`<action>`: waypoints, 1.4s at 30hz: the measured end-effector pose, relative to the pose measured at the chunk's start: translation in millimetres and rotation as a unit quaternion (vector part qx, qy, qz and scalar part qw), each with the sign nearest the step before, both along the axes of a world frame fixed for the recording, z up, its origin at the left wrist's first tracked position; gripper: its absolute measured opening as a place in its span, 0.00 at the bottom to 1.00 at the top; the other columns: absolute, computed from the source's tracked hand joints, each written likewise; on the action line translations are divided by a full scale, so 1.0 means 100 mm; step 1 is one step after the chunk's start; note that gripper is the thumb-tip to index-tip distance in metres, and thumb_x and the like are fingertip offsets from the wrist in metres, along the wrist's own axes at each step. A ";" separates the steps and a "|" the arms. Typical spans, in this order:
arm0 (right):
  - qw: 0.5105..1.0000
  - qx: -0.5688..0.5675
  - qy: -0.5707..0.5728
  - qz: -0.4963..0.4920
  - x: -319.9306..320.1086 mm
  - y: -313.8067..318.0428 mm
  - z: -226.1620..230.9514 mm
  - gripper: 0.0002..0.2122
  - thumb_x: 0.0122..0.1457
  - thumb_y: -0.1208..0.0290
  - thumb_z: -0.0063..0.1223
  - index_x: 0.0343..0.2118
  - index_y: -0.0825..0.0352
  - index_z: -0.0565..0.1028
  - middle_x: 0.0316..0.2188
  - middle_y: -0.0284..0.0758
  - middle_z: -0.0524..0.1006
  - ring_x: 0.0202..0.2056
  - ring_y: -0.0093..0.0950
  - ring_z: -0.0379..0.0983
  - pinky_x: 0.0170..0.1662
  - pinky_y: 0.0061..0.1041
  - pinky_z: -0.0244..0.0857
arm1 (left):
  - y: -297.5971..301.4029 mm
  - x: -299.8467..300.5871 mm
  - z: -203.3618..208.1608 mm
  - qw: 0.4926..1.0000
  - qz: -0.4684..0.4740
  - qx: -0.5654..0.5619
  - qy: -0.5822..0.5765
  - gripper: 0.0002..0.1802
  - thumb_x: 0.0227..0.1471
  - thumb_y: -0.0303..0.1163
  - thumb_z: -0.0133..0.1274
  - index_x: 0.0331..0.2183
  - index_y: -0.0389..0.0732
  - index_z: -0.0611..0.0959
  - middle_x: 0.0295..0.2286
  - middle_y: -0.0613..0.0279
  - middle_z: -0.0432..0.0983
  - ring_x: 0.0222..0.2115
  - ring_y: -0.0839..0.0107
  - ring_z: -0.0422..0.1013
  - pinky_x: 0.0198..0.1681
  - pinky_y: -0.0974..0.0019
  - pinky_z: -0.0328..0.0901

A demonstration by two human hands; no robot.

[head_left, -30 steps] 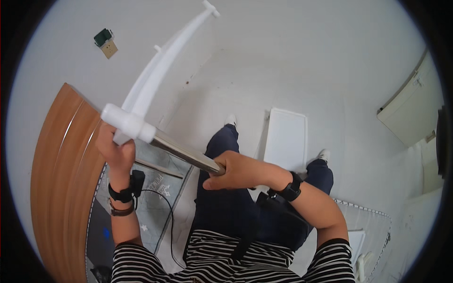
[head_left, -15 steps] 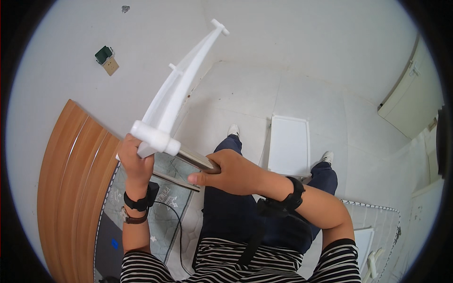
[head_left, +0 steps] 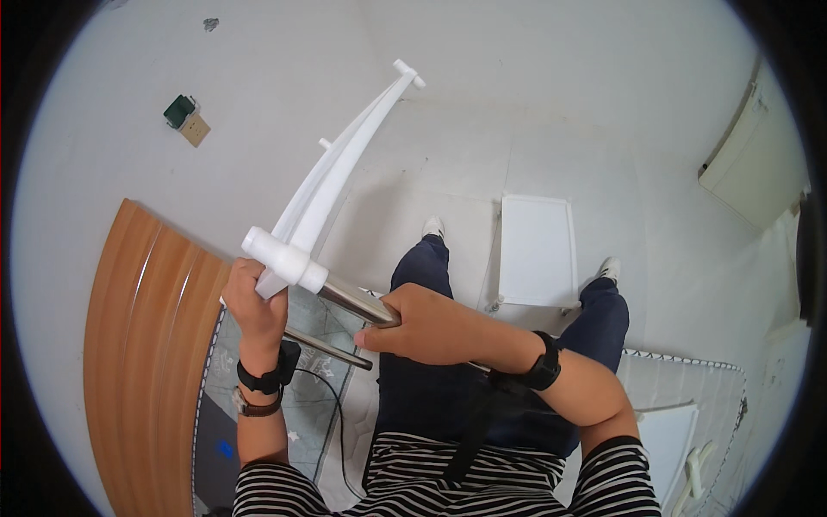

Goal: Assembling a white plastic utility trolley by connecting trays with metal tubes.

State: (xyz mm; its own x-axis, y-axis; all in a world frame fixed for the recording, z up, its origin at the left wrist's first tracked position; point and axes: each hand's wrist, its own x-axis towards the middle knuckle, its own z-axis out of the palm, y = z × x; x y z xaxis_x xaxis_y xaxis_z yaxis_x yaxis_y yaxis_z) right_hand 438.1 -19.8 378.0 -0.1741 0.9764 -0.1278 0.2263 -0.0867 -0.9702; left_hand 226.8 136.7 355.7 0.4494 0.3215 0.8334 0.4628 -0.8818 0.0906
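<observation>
My left hand is wrapped round the near end of a long white plastic side frame, just below its thick round socket. The frame slants up and away to the right, with a short peg midway and a crosspiece at its far end. My right hand grips a shiny metal tube whose end meets the socket; whether it is inside is hard to tell. A second metal tube sticks out below, parallel to the first, with its free end near my right thumb. My left fingers are partly hidden behind the frame.
A white rectangular shelf tray stands on the floor between my feet. A wooden headboard and patterned mattress are at my left. Near the lower right lie a white panel and a white plastic piece. A black cable hangs by my left arm.
The view has shifted slightly. The frame's far end sits a little lower and further right, and more of both tubes shows. Both hands keep their holds.
</observation>
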 end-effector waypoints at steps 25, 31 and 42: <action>0.990 0.114 0.078 -0.040 -0.92 0.14 -1.17 0.16 0.53 0.62 0.52 0.21 0.74 0.72 0.15 0.46 0.70 0.19 0.40 0.70 0.26 0.32 0.62 | -0.20 -1.01 -0.66 0.973 0.091 -0.148 0.154 0.13 0.35 0.24 0.60 0.28 0.37 0.75 0.25 0.51 0.71 0.27 0.48 0.68 0.29 0.56 0.63; 0.997 0.025 0.064 -0.030 -0.96 0.04 -1.44 0.18 0.52 0.60 0.51 0.25 0.76 0.73 0.19 0.50 0.72 0.23 0.44 0.71 0.30 0.34 0.64 | -0.37 -1.06 -0.48 0.873 0.032 -0.450 0.185 0.56 0.27 0.44 0.71 0.56 0.40 0.61 0.48 0.48 0.66 0.43 0.59 0.68 0.43 0.60 0.64; 0.997 -0.061 0.041 0.030 -0.60 0.14 -1.22 0.18 0.51 0.59 0.50 0.28 0.75 0.75 0.26 0.53 0.75 0.31 0.47 0.74 0.37 0.37 0.67 | -0.22 -0.21 -0.78 0.976 -0.094 -0.144 0.137 0.29 0.37 0.14 0.61 0.43 0.45 0.71 0.54 0.46 0.54 0.49 0.50 0.65 0.44 0.56 0.68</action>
State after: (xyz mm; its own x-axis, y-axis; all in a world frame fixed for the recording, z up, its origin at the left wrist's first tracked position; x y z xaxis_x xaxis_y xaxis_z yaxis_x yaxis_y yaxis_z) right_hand 377.9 -5.9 255.8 -0.2472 0.9417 -0.2283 0.1547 -0.1942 -0.9687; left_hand 205.5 114.8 277.5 0.7161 0.4157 0.5607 0.3378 -0.9094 0.2427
